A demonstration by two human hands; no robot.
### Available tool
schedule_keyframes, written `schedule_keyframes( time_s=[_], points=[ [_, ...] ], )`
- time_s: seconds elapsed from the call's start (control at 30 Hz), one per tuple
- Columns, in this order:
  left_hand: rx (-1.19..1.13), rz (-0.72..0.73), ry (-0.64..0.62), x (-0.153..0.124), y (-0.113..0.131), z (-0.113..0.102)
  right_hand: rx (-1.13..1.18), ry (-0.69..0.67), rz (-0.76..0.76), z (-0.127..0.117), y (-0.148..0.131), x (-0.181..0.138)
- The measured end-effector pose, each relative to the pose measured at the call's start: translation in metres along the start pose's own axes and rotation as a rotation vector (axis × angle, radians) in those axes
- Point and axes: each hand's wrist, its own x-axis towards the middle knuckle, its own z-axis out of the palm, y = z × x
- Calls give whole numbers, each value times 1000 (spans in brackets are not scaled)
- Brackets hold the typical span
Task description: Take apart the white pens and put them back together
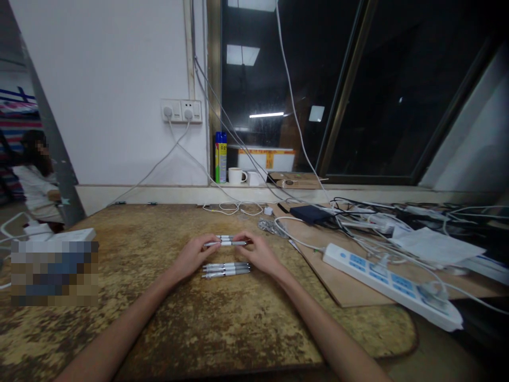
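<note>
My left hand (198, 252) and my right hand (256, 252) face each other over the worn wooden table (191, 323). Between them is a slim white and grey pen (227, 243), lying crosswise, with one end in the closed fingers of each hand. Just behind it, more pens (226, 237) show in part; the fingers hide their ends. Nearer to me, several similar pens (226, 269) lie side by side on the table, apart from both hands.
A white power strip (389, 286) with plugs and cables lies on a brown board (338, 284) at right. Behind my right hand is a clear plastic bag (270, 227). A mug (237, 175) and spray can (220, 158) stand on the sill. At far left sits a person (37, 185).
</note>
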Motion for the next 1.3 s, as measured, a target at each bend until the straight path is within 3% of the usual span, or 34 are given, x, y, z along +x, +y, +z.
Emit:
schedule_keyframes(
  time_s=[0.2, 0.37, 0.5, 0.67, 1.3],
  points=[
    [-34, 8, -27, 0, 5, 1, 61, -10, 87, 6, -1, 0],
    [-49, -14, -37, -1, 5, 2, 77, 3, 1, 4, -1, 1],
    [-16, -14, -41, -1, 3, 2, 46, 9, 56, 2, -1, 1],
    [24, -24, -51, -1, 5, 0, 60, -8, -7, 1, -3, 0],
    [13, -59, -45, 0, 3, 1, 63, 29, 58, -3, 1, 2]
  ],
)
